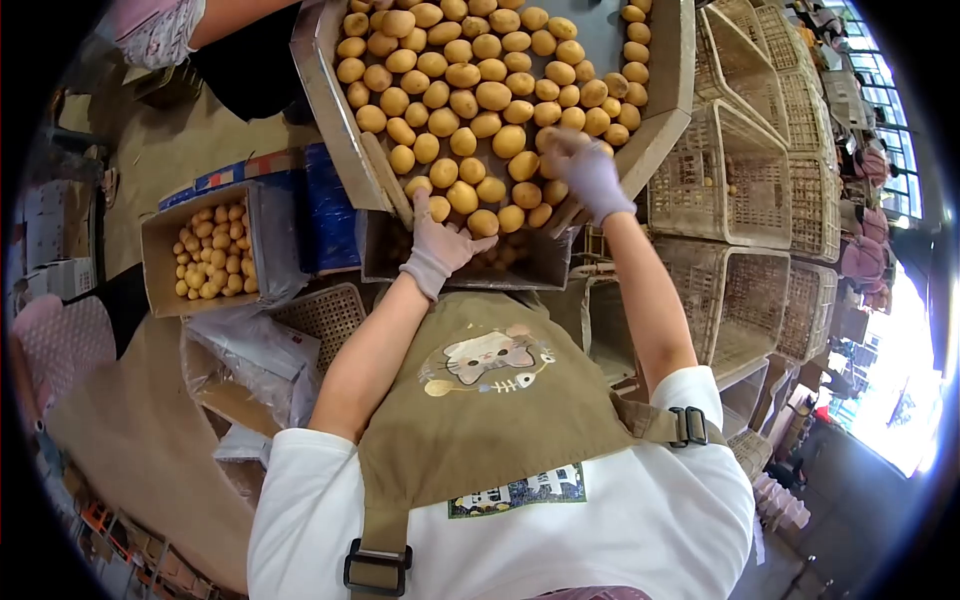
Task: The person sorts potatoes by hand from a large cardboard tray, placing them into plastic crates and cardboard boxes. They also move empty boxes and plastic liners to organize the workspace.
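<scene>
Small oval yellow-orange fruits point(463, 139) cover a wide tray with raised wooden sides point(652, 150), narrowing toward me. My left hand point(443, 247), in a pale glove with bare fingertips, rests at the tray's narrow near end. Its fingers and thumb are spread, the tips right at the nearest fruits. Over the right side of the tray, my right hand point(588, 176), gloved too, is smeared by motion among the fruits. Whether it holds one I cannot tell. Beneath the tray's mouth stands an open box point(378, 262) with fruits in its shadowed inside, partly hidden by my left hand.
To the left, a cardboard box point(160, 262) holds more fruits in a plastic liner. Below it sits a carton with crumpled plastic point(255, 350). Stacked beige plastic crates point(690, 255) line the right. Another person's arm point(232, 18) reaches in at the top left.
</scene>
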Tool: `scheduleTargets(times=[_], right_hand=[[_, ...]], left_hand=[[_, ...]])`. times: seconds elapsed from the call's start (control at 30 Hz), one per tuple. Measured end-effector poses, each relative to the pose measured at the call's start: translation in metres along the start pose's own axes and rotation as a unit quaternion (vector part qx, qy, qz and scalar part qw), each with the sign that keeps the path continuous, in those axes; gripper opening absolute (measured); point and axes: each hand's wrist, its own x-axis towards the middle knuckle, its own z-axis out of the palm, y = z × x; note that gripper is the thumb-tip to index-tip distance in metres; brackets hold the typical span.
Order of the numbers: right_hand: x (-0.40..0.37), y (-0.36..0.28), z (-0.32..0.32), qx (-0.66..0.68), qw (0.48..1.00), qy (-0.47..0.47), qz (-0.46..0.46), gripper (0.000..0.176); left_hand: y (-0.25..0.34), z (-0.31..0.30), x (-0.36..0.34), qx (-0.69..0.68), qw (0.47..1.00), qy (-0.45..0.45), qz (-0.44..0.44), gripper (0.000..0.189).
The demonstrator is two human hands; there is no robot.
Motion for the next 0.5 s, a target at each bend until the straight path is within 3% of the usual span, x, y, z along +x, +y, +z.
scheduleTargets(times=[0.07, 0.13, 0.23, 0.33, 0.4, 0.47, 0.5], right_hand=[[0.046, 0.032, -0.031, -0.050, 0.984, 0.170, -0.027, 0.046], [0.091, 0.060, -0.055, -0.042, 0.971, 0.232, -0.042, 0.054], [0.109, 0.055, -0.064, -0.230, 0.965, 0.126, 0.007, 0.060], [0.104, 0.036, -0.080, -0.183, 0.981, 0.065, 0.030, 0.063], [0.094, 0.050, -0.080, -0.069, 0.990, 0.117, -0.021, 0.052], [0.057, 0.060, -0.070, 0.038, 0.960, 0.249, -0.124, 0.049], [0.030, 0.061, -0.071, 0.013, 0.944, 0.279, -0.174, 0.047]], left_hand=[[0.002, -0.003, 0.005, -0.035, 0.997, -0.049, -0.042, 0.107], [0.000, -0.006, 0.009, -0.020, 0.996, -0.085, -0.032, 0.106], [-0.001, -0.003, 0.005, 0.006, 0.996, -0.094, -0.007, 0.106], [-0.002, 0.002, 0.004, -0.004, 0.998, -0.069, -0.001, 0.104], [0.000, 0.003, -0.001, -0.001, 0.997, -0.080, -0.002, 0.104], [0.000, 0.003, -0.001, -0.011, 0.998, -0.067, -0.005, 0.104], [-0.001, 0.002, 0.001, -0.018, 0.998, -0.060, -0.007, 0.104]])
